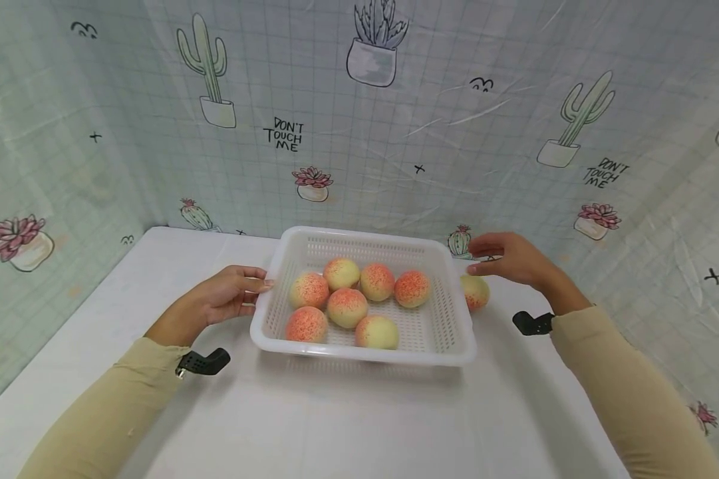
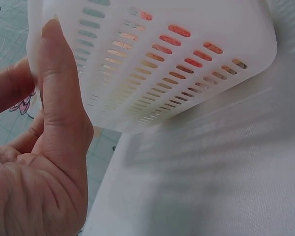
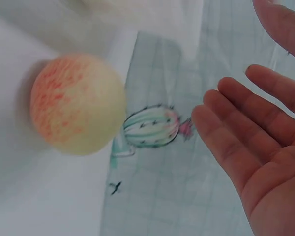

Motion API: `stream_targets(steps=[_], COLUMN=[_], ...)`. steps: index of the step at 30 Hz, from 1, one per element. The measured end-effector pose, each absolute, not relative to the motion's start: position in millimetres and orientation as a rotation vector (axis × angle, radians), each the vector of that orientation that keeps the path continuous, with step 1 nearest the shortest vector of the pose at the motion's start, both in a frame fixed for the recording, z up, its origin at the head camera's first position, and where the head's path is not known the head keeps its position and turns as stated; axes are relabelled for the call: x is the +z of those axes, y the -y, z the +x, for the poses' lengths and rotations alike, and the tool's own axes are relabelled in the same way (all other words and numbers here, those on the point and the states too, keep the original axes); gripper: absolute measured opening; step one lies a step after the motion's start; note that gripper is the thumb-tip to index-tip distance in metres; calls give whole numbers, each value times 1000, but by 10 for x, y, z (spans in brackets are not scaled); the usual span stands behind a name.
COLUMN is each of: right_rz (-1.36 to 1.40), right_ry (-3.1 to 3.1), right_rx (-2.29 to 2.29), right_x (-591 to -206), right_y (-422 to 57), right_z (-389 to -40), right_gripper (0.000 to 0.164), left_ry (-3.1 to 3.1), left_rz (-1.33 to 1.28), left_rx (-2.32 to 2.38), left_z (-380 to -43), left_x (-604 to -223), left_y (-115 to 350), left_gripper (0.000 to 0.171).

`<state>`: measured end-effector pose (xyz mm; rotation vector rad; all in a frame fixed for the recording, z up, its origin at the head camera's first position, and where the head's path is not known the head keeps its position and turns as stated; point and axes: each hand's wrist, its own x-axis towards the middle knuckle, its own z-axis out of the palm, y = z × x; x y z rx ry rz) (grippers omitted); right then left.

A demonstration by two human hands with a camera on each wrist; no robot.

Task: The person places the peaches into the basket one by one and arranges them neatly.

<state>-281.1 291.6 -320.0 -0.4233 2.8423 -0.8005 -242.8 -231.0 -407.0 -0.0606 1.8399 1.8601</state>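
Note:
A white plastic basket with slotted walls holds several yellow-and-red peaches. My left hand grips the basket's left rim, its thumb lying along the edge in the left wrist view. On the right, one more peach rests on the table just outside the basket, partly covered by its wall. My right hand is above and beside this peach, fingers extended and apart from it. The right wrist view shows the palm with nothing in it.
The white table carries the basket near its back edge. Behind and at both sides hangs a grid-patterned curtain printed with cacti. A dark strap device is on each wrist.

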Motion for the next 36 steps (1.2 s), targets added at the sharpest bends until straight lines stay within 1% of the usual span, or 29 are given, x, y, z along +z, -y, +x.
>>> stream_targets(steps=[5, 10, 14, 16, 18, 23, 28, 36], right_rz=[-258, -108, -52, -42, -19, 38, 81, 134], right_ry=[-2840, -2808, -2781, -2776, -2780, -2849, -2883, -2897], right_rx=[-851, -910, -949, -945, -943, -909, -923, -932], right_x=[-3429, -3769, -4051, -4161, -4244, -4323, -4339, -4380], right_y=[-3189, -3373, -3373, -3330, -3277, -3124, -3034, -3028], right_z=[-2852, -2896, -2929, -2940, -2945, -2928, -2892, -2832], right_gripper=[73, 83, 88, 88, 84, 73, 75, 76], left_ry=[-1829, -1829, -1829, -1828, -1826, -1827, -1811, -1804], left_rz=[-53, -54, -55, -53, -51, -33, -42, -19], left_rx=[1874, 1878, 1881, 1883, 1883, 1878, 1891, 1893], left_z=[-2434, -2442, -2450, -2454, -2461, -2486, -2484, -2468], left_x=[-4090, -4114, -4123, -4126, -4127, -4116, -4103, -4114], left_y=[2297, 2287, 2278, 2272, 2266, 2274, 2326, 2341], left_gripper=[38, 39, 38, 37, 37, 34, 22, 21])
